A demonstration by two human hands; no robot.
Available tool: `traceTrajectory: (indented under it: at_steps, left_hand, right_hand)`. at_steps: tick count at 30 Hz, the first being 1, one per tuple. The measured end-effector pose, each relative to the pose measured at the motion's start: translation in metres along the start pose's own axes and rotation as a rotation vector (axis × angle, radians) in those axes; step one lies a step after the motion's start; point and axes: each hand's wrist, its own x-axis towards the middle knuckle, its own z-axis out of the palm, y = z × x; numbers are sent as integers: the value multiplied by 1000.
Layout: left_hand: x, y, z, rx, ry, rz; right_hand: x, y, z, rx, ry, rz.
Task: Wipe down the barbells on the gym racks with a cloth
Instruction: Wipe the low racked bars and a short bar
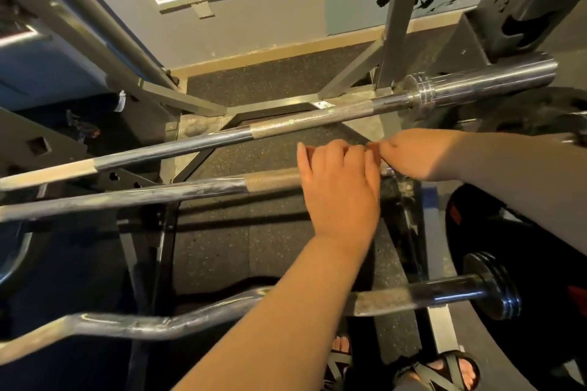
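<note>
- Both hands meet over the right-hand part of the middle barbell (190,193), knuckles nearly touching.
- Left hand (341,190): it reaches up from the lower middle of the view and lies across the middle barbell from above. The fingers curl over the far side of the shaft and grip it where the knurled stretch ends.
- Right hand (413,154): it comes in from the right on a grey-sleeved arm, just beside the left hand and a little beyond the bar. Its fingers are curled in towards the left hand's fingertips. I cannot tell what they pinch, if anything, since the knuckles hide it.
- The middle barbell runs from the left edge, rising slightly to the right, and passes under the left hand. A short bit of it shows again below the right hand.
- Upper barbell (286,124): it lies beyond both hands and apart from them, slanting up to the right. Its thick chrome end sticks out past a grey upright of the rack (394,9).
- Curl bar (133,324): this bent bar is the nearest of the three. It passes under the left forearm and carries a small black plate (492,286) at its right end.
- Speckled rubber floor (270,247) lies below the bars, and two sandalled feet (444,371) show at the bottom edge.
</note>
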Motion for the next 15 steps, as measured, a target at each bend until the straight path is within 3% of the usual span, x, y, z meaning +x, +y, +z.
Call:
traceTrajectory:
  at_steps: [5,8,13,15]
  left_hand:
    - [-7,-58,-20,63,-102,255]
    - [-9,-96,-37,96,-81,131]
    - [6,-99,-40,98,-4,-279]
    - [8,-73,-29,130,-17,-264]
  right_hand:
    - [10,-18,1,-23,7,-20]
    - [3,-23,1,-116,59,-1]
    - [-5,-26,13,-140,288,88]
    - [-8,-30,15,-40,340,130]
